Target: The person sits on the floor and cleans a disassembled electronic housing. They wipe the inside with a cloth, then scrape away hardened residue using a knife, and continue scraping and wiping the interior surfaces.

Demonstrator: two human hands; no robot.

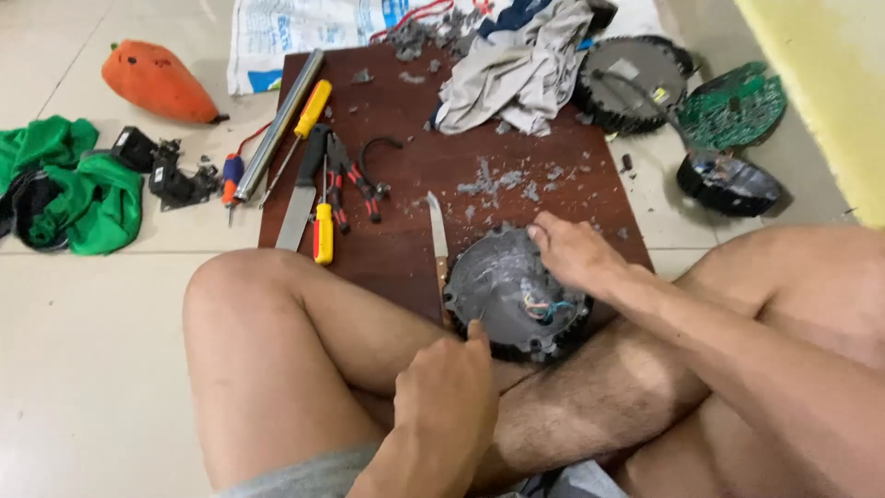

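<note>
Both hands steadied the round grey motor housing [516,293] at lower centre of the frame: right hand [573,251] lay loosely curled over its upper rim, left hand [447,392] nearly closed, thumb touching its lower edge. Pressing evenly would have kept it from rocking on the wooden board [406,175]; the knife [437,231] lay just beside it.

Dusty metal, dark wood, glossy tile

The round housing [505,281] looks like dull grey metal under a matt film of dust, ringed in black ribbed plastic; the board [406,175] is dark reddish wood, smooth with a low sheen, strewn with grey crumbs; the knife [436,226] has a bright steel blade, the screwdriver [323,232] a glossy yellow plastic handle, the rag [521,65] limp grey cloth, the floor [92,323] pale glossy tile
</note>
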